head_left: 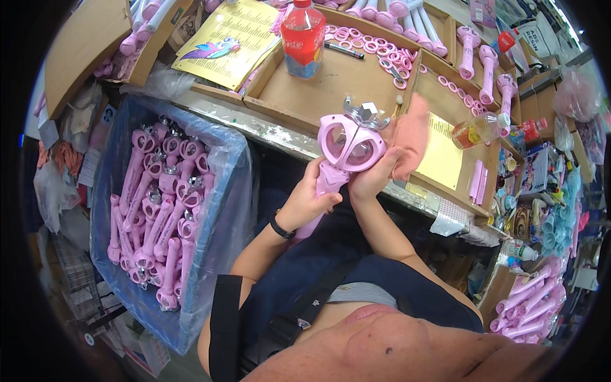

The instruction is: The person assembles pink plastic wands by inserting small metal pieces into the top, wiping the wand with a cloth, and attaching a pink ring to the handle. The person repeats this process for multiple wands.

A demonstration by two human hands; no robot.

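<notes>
A pink toy wand [352,141] with a round openwork head, a clear gem inside and a silver crown on top is held up in front of my body. My left hand [304,202] is closed round its handle, just below the head. On the other side, my right hand [374,178] grips a salmon-orange cloth [410,137] and steadies the wand head. The cloth hangs out past the head's right side. Part of the right hand's fingers is hidden behind the wand and cloth.
A blue plastic-lined bin [238,165] full of similar wands stands left. Across the bench are cardboard trays [267,83] with pink rings [369,46], a red-labelled bottle [302,38], a marker [344,51], yellow sheets [439,156] and another bottle [478,130]. More pink parts [531,302] lie lower right.
</notes>
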